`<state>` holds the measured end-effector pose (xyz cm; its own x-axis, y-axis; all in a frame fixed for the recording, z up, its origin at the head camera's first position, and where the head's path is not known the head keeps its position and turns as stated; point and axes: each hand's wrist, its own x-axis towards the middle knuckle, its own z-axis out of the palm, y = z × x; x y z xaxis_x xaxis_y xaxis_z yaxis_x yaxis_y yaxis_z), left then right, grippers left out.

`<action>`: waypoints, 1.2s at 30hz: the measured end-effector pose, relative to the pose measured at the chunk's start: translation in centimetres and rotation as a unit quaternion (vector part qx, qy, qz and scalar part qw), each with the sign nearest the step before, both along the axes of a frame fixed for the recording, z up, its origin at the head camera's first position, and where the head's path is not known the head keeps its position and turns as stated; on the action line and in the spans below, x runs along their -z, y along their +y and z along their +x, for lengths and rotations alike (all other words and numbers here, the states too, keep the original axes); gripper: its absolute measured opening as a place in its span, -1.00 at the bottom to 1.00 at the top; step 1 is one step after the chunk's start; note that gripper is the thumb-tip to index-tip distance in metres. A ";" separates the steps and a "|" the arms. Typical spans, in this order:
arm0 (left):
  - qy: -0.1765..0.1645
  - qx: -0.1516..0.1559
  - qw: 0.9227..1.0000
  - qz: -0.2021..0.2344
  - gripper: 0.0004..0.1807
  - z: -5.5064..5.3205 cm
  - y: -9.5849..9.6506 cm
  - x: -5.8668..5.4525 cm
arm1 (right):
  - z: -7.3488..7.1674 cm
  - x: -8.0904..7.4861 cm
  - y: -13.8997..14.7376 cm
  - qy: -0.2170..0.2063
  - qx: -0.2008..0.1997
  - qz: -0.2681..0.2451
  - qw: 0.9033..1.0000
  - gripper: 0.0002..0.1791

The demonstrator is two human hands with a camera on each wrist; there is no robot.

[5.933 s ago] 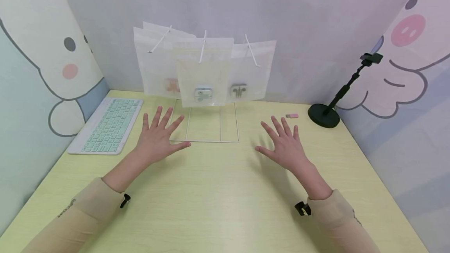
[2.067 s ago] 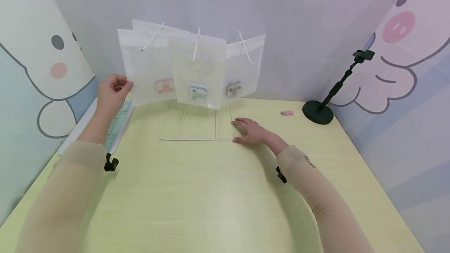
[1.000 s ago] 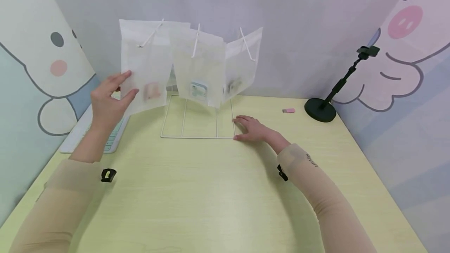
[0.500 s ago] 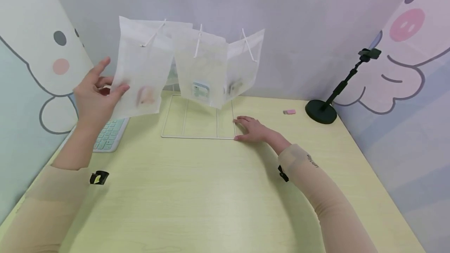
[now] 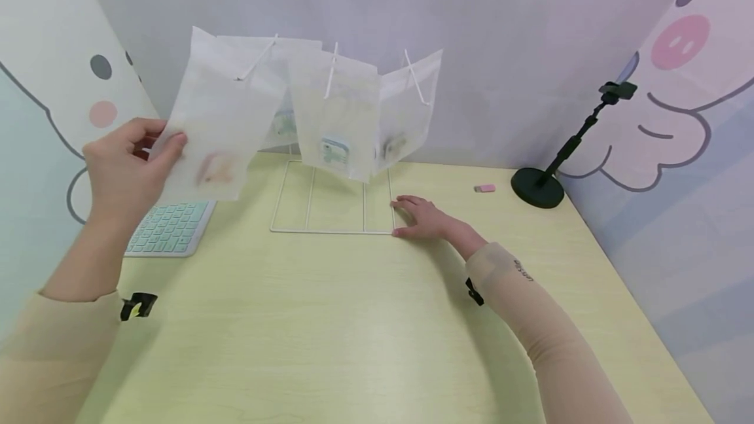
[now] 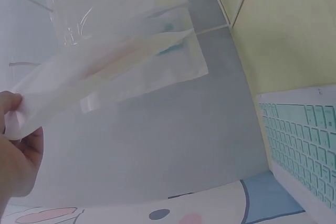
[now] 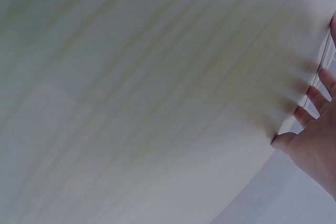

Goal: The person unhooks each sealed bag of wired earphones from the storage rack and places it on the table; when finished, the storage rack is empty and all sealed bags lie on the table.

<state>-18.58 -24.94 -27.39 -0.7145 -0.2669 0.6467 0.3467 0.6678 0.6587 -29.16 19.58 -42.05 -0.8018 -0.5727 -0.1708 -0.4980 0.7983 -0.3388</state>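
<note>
In the head view my left hand pinches the left edge of a frosted plastic bag between thumb and fingers. A blurred pinkish item shows through this bag. The bag's upper part overlaps the left hook of a white wire display rack, and it is swung out to the left. From the left wrist view, the hand grips the bag's edge while the sheet extends away from it. My right hand rests on the table, fingertips touching the right side of the rack's base.
More frosted bags hang behind on the rack, a middle bag and a right bag, with small cased items inside. A keyboard lies at left. A pink USB stick and a black stand are at right.
My left hand has gone from the bag's edge near the rack to further left, drawing the bag outward and uncovering another bag behind. My right hand came to the rack base and stays there.
</note>
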 end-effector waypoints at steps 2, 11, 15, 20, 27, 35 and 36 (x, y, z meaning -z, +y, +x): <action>-0.005 -0.004 1.000 -0.009 -0.71 0.4 -0.1 -0.3 | 0.1 0.0 0.0 -0.002 0.001 0.000 1.000 -0.14; 0.001 0.007 1.000 -0.006 -0.79 2.2 -0.7 -1.0 | 0.1 0.0 -0.1 -0.001 0.004 0.002 1.000 -0.15; 0.009 0.012 1.000 -0.007 -0.93 2.9 -0.9 -1.2 | 0.0 0.1 -0.1 -0.002 0.005 0.006 1.000 -0.14; 0.000 0.013 1.000 0.004 -0.87 3.7 -1.0 -1.3 | 0.0 0.1 0.0 0.000 0.004 0.006 1.000 -0.14; -0.025 0.007 0.999 0.026 -0.85 4.8 -1.3 -1.3 | 0.0 0.3 0.0 0.002 0.004 0.012 1.000 -0.13; -0.019 0.006 1.000 0.012 -0.89 5.3 -1.4 -1.5 | 0.2 0.0 -0.1 0.004 0.003 0.013 1.000 -0.14; -0.016 0.008 1.000 0.012 -0.89 5.4 -1.4 -1.6 | 0.3 -0.1 -0.1 0.004 0.003 0.012 1.000 -0.14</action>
<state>-13.22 -26.32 -25.81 -0.7386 -0.2706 0.6174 0.3366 0.6455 0.6856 -28.91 19.46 -41.96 -0.8071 -0.5632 -0.1770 -0.4953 0.8092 -0.3160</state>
